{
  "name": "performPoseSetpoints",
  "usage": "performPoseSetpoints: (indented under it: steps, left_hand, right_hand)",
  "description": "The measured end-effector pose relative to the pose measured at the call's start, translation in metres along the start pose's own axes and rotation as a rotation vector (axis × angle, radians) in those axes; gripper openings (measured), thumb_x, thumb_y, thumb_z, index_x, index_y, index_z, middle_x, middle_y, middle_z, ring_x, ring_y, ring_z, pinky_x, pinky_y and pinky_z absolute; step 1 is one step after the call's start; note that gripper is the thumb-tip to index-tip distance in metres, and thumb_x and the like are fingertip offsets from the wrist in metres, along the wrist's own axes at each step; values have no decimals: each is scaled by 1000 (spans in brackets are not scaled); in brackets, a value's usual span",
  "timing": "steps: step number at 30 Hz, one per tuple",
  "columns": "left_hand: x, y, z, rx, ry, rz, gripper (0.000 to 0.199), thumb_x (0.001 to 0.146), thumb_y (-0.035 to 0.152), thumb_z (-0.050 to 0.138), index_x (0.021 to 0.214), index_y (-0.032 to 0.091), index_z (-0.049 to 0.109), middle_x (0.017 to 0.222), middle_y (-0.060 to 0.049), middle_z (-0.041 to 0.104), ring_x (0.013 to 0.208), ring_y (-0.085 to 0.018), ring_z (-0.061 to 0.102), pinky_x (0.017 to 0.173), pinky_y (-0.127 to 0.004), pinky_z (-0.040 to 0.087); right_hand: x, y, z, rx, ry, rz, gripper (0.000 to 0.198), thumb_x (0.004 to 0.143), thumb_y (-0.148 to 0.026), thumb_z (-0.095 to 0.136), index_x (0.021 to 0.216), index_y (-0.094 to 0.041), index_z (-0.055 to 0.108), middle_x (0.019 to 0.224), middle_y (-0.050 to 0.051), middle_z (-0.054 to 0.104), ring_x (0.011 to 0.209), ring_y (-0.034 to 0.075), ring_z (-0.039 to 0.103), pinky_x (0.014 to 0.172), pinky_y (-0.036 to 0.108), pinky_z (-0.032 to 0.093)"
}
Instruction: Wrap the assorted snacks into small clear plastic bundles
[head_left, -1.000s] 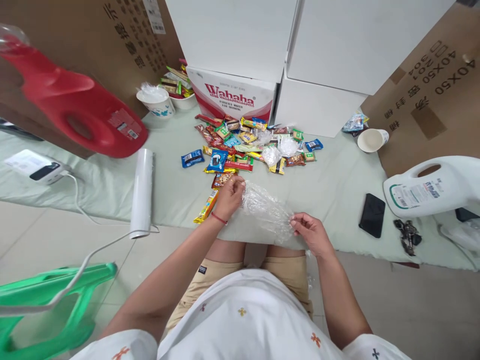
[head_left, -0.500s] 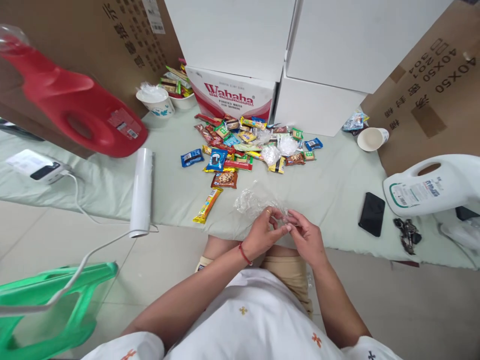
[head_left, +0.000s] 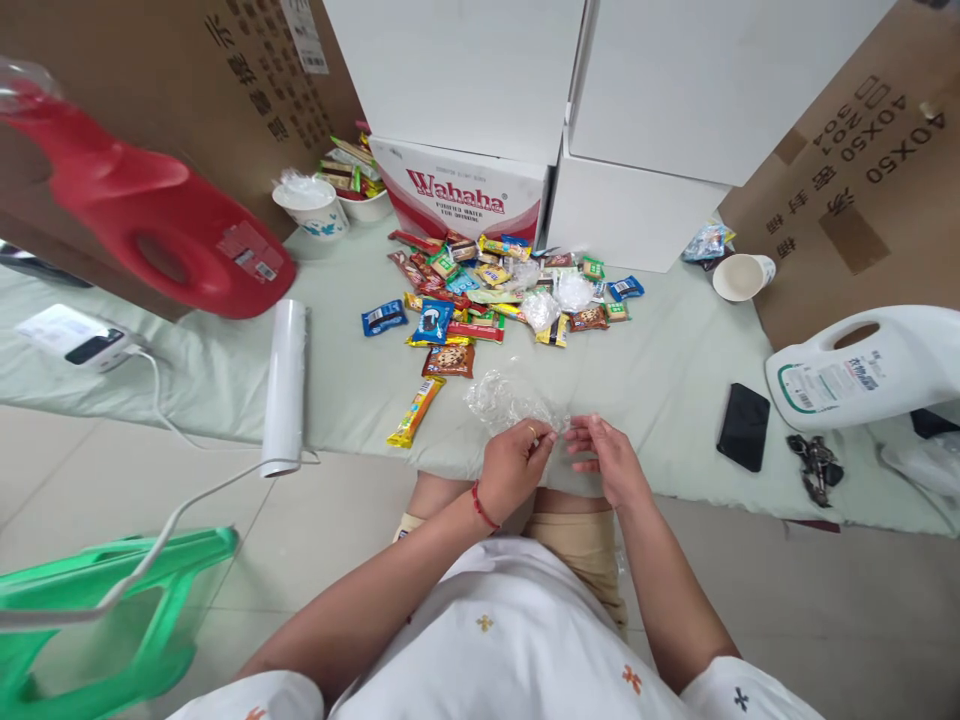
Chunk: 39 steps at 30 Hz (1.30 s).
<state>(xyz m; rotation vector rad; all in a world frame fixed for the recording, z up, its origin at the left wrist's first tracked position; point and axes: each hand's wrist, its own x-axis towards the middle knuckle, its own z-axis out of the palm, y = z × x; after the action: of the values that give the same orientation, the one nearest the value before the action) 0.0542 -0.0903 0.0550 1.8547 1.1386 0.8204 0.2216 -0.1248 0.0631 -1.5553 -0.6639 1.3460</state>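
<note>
A crumpled sheet of clear plastic film (head_left: 501,398) lies at the table's front edge. My left hand (head_left: 517,460), with a red cord at the wrist, is closed and pinches the film's near right end between thumb and fingers. Just right of it my right hand (head_left: 609,458) is open, its fingers apart and pointing toward the film. Behind the film spreads a pile of wrapped snacks (head_left: 480,300). Among them sit crumpled clear plastic balls (head_left: 574,291). A yellow-orange snack bar (head_left: 416,411) lies left of the film.
A white roll (head_left: 284,390) and a red jug (head_left: 180,220) stand at left. White boxes (head_left: 465,190) rise behind the snacks. At right are a paper cup (head_left: 742,277), a phone (head_left: 743,427), keys (head_left: 814,468) and a white detergent bottle (head_left: 870,370). A white cable (head_left: 180,500) crosses the left.
My hands were together at the film's end; now my right hand has come away and opened. My left hand keeps its pinch, having turned and shifted slightly.
</note>
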Motion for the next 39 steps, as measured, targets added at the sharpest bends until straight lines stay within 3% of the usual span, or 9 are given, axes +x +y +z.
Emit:
performPoseSetpoints:
  steps: [5,12,15,20,23,26,29,35,39]
  left_hand:
    - [-3,-2,-3,-79,53,-38,27,97,37,52,81,21,66,75,-2,65,70,-15,56,67,-28,42]
    - [2,-36,-30,-553,366,-445,34,87,53,61,80,20,58,68,3,56,55,-10,43,51,-23,34]
    - [-14,-56,-50,-568,382,-540,41,82,59,65,83,19,60,74,-1,61,59,-11,49,50,-22,36]
    - [-30,-49,-74,-142,475,-308,46,94,61,50,110,21,65,114,-11,67,104,-24,60,83,-36,51]
    - [-13,-28,-67,171,409,-14,51,90,60,58,122,21,62,129,-15,63,127,-31,51,106,-47,39]
    - [14,-20,-46,313,173,37,37,86,56,65,100,22,66,100,-12,70,108,-31,61,93,-42,42]
    - [32,-29,-32,233,38,-71,39,96,48,51,66,23,53,59,-2,53,66,-21,56,66,-31,37]
    - [33,-48,-50,-45,330,-171,44,99,48,44,63,22,39,57,4,42,57,-14,39,58,-27,30]
    - [23,-43,-51,-63,312,-153,41,99,48,43,67,22,45,58,4,41,59,-14,39,59,-27,32]
  right_hand:
    - [13,1,14,16,-65,-51,51,64,-67,82,75,-21,62,64,-2,58,55,11,48,43,21,40]
    - [15,8,1,81,75,-103,46,65,-61,82,73,-22,60,65,-3,54,52,9,42,40,19,35]
    - [10,14,-7,22,68,-129,43,71,-61,80,73,-22,60,65,-3,53,53,10,42,41,20,36]
    - [2,26,-12,-106,-11,-166,40,79,-62,74,78,-23,63,67,-3,55,54,11,44,46,24,41]
    - [-1,25,-10,-191,-43,-197,39,84,-61,70,81,-23,63,70,-1,57,55,12,47,49,25,42]
    - [-4,18,-8,-261,-67,-232,39,87,-61,67,82,-23,63,71,-1,57,57,13,49,52,27,44]
    - [-6,12,-13,-289,-29,-254,40,86,-63,67,80,-24,62,65,-3,54,55,14,49,53,27,44]
    - [-11,20,-48,-296,1,-180,41,85,-64,68,78,-23,63,68,-1,57,59,15,49,55,27,44]
    - [1,10,-55,-400,-71,-246,46,85,-63,69,111,-25,70,112,8,70,102,24,63,89,37,51]
